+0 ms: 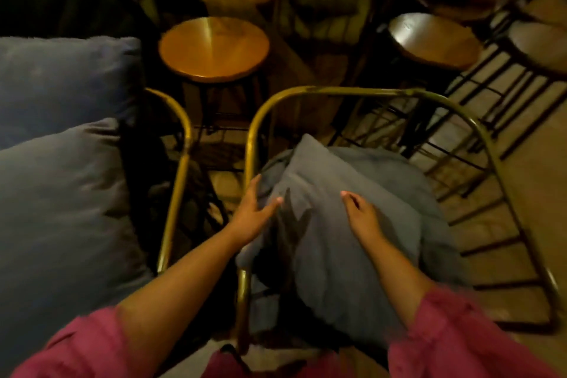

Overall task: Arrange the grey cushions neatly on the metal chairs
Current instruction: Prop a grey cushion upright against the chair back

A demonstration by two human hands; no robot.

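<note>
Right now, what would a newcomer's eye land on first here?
Two bare hands, left hand and right hand, spread open on a rumpled grey cushion in the brass-coloured metal chair at centre. Two more grey cushions fill the chair at left, and a round wooden stool glows behind.

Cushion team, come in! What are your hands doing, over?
Left hand and right hand open, flat on the grey cushion. Cushion tilted in the metal chair, not straight yet. Nothing in the way.

Cushion (331,224) on chair (460,107), under both hands. Left of left hand (250,213): second chair, two cushions. Stools beyond.
</note>
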